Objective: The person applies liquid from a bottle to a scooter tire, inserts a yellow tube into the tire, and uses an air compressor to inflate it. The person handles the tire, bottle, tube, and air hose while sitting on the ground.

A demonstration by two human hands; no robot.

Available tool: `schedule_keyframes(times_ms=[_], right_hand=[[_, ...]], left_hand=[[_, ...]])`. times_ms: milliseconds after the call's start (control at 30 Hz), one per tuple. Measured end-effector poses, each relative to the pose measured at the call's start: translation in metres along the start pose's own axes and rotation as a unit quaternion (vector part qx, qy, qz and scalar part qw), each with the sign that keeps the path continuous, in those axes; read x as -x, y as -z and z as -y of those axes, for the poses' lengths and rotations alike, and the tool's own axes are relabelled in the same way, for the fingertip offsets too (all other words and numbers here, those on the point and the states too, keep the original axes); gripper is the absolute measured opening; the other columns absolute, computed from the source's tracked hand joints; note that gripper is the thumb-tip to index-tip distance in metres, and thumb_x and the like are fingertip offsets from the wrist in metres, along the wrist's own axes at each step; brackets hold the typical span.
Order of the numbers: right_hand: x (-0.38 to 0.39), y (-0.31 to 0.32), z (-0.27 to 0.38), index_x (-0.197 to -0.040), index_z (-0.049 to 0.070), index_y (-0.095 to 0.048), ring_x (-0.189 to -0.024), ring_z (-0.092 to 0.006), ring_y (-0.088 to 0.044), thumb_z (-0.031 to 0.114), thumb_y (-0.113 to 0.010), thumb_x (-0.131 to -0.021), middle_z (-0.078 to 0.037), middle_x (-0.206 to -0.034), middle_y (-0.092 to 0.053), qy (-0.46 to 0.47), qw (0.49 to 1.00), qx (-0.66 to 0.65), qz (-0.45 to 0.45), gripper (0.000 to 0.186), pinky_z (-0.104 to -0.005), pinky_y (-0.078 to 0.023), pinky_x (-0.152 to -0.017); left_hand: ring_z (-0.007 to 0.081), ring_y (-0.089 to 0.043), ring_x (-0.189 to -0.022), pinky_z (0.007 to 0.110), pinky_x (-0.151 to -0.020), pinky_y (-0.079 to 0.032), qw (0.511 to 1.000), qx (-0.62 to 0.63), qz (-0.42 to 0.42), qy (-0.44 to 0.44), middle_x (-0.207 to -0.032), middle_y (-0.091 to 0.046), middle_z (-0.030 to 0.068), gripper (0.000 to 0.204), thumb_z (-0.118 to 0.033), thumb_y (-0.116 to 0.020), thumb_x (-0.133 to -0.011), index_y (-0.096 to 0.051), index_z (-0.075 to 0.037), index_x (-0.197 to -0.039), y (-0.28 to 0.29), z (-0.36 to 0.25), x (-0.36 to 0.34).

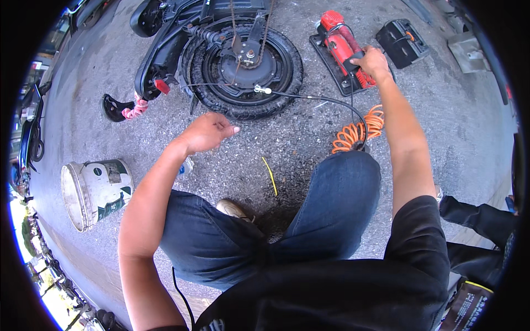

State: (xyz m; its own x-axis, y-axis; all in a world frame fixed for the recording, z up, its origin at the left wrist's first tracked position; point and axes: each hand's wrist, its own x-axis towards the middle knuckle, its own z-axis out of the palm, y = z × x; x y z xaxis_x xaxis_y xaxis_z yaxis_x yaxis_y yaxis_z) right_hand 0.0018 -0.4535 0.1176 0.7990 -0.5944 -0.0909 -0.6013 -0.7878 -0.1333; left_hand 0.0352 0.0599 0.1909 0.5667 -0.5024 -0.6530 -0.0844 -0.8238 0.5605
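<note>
My right hand (pixel 373 62) is at the front part of a red portable air compressor (pixel 338 41), its fingers and thumb closed round a black part there. A coiled orange hose (pixel 353 132) lies by my right knee. From beside it a black hose (pixel 326 99) runs to a silver connector (pixel 262 89) at the rim of a black wheel with its tyre (pixel 251 110). My left hand (pixel 207 133) hovers over the ground just in front of that wheel. Its fingers are curled under and the thumb points right; nothing shows in it.
The wheel belongs to a motorbike (pixel 165 49) lying on its side, chain (pixel 269 33) exposed. A white bucket (pixel 96 190) lies on its side at left. A black toolbox (pixel 402 43) stands right of the compressor. A yellow strip (pixel 270 176) lies between my knees. Another person's legs (pixel 475 220) are at right.
</note>
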Motion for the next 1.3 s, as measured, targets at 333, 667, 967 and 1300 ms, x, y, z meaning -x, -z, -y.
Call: schedule_keyframes(times_ms=[333,667,967,1300], right_hand=[[0.010,0.007,0.033,-0.126,-0.001,-0.064,-0.126,-0.0360,-0.060,0.041,-0.080,-0.085,-0.024,-0.135,-0.062,0.021,0.991,0.118,-0.062,0.060,-0.0448,-0.051,-0.104],[0.130,0.004,0.161,-0.101,0.000,-0.075,-0.077,-0.0152,-0.072,0.036,-0.069,-0.099,-0.009,-0.093,-0.077,0.251,0.723,-0.027,0.643,0.036,-0.0329,-0.062,-0.071],[0.022,-0.059,0.133,-0.116,-0.009,-0.072,-0.123,-0.0363,-0.065,0.055,-0.060,-0.095,-0.030,-0.125,-0.068,-0.032,0.984,-0.146,0.096,0.068,-0.0422,-0.050,-0.104],[0.013,-0.119,0.168,-0.125,-0.015,-0.063,-0.137,-0.0420,-0.053,0.066,-0.058,-0.093,-0.035,-0.138,-0.057,-0.115,0.918,-0.354,0.135,0.087,-0.0402,-0.041,-0.115]], left_hand=[[0.0247,-0.070,-0.072,0.038,-0.068,-0.059,0.986,-0.030,0.053,0.156,-0.095,-0.071,0.0139,0.058,-0.050,-0.072,-0.095,-0.069,0.005,-0.113,-0.006,0.002,-0.026],[0.0371,-0.064,-0.117,0.054,-0.097,-0.052,0.698,0.594,-0.350,0.194,-0.141,-0.058,0.0253,0.076,-0.041,-0.081,-0.090,-0.053,0.010,-0.138,-0.050,0.023,-0.107],[0.0358,-0.063,-0.120,0.048,-0.105,-0.050,0.630,0.680,-0.369,0.064,-0.138,-0.061,0.0227,0.068,-0.009,-0.087,-0.082,-0.051,0.014,-0.136,-0.052,0.051,-0.145],[0.0302,-0.066,-0.112,0.046,-0.103,-0.051,0.605,0.699,-0.379,0.048,-0.127,-0.067,0.0166,0.051,0.001,-0.080,-0.086,-0.058,0.007,-0.132,-0.053,0.040,-0.140]])
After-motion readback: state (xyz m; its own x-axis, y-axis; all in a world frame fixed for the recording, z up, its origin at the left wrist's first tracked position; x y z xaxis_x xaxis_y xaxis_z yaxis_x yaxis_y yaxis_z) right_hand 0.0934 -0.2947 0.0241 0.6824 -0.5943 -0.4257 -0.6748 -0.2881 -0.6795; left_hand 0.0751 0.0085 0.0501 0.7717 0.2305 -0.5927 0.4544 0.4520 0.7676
